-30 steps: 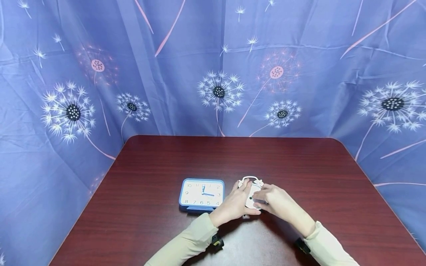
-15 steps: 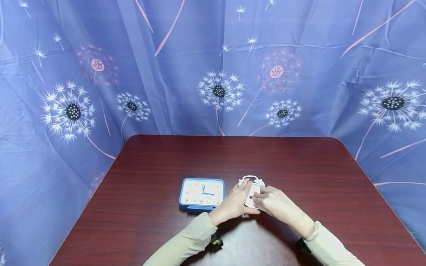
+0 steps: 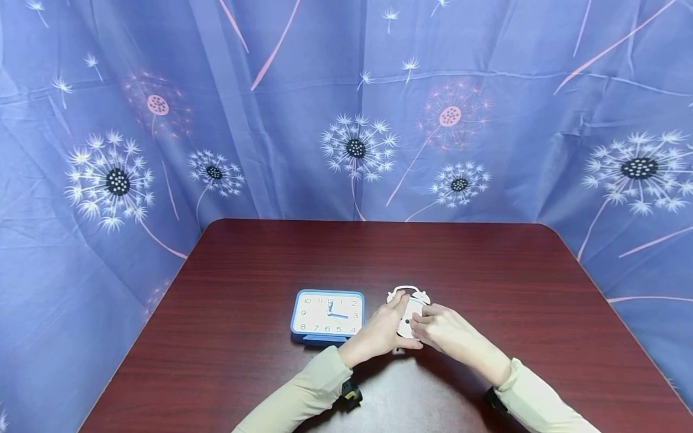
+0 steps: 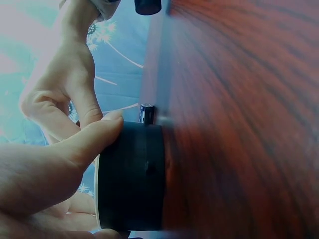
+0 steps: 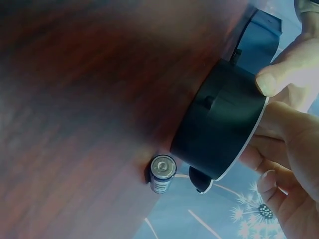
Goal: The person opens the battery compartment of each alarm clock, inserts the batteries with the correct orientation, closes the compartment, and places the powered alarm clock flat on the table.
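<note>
A small white twin-bell alarm clock (image 3: pixel 403 328) lies on the table with a white side up, where black dots show. Its dark round body (image 5: pixel 219 119) fills much of the right wrist view. My left hand (image 3: pixel 381 328) grips the clock from the left, thumb along its near edge. With bent fingers my right hand (image 3: pixel 446 331) pinches at the clock's white upper side; what lies between the fingertips is hidden. A small cylindrical battery (image 5: pixel 162 173) stands upright on the table beside the clock and also shows behind it in the left wrist view.
A blue rectangular clock (image 3: pixel 328 313) with a white dial lies face up to the left of the hands. The dark red wooden table (image 3: pixel 243 264) has rounded far corners. Blue curtains (image 3: pixel 303 108) with dandelion prints hang beyond its edges.
The fingers of my right hand have drawn closer together on the clock, and that hand's outline has become more curled. My left hand and both clocks stay nearly in place.
</note>
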Motion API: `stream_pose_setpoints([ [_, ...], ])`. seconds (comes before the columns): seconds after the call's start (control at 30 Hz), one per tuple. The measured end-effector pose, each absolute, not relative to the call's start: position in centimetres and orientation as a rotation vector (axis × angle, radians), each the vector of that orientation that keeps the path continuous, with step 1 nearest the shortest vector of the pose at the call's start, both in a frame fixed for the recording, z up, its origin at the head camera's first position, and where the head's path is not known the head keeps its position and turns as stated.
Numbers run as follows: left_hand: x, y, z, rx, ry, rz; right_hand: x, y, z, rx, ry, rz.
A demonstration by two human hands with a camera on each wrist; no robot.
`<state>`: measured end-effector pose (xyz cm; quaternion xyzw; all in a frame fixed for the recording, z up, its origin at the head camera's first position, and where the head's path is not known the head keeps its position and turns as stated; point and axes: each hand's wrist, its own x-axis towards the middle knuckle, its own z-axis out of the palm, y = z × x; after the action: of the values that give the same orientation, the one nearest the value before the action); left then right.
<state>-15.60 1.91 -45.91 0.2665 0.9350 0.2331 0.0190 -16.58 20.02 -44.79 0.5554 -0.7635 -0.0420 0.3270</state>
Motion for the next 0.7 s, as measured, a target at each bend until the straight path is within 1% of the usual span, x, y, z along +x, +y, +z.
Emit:
stream_pose_setpoints([
  [0.47, -15.52, 1.85, -45.77, 0.845, 2.918, 0.753, -16.64, 19.97, -44.81, 1.466, -1.983, -0.108],
  [0.7, -15.49, 1.8, -45.83, 0.839, 2.91, 0.759, -16.6, 20.2, -45.05, 1.455, -2.055, 0.02],
])
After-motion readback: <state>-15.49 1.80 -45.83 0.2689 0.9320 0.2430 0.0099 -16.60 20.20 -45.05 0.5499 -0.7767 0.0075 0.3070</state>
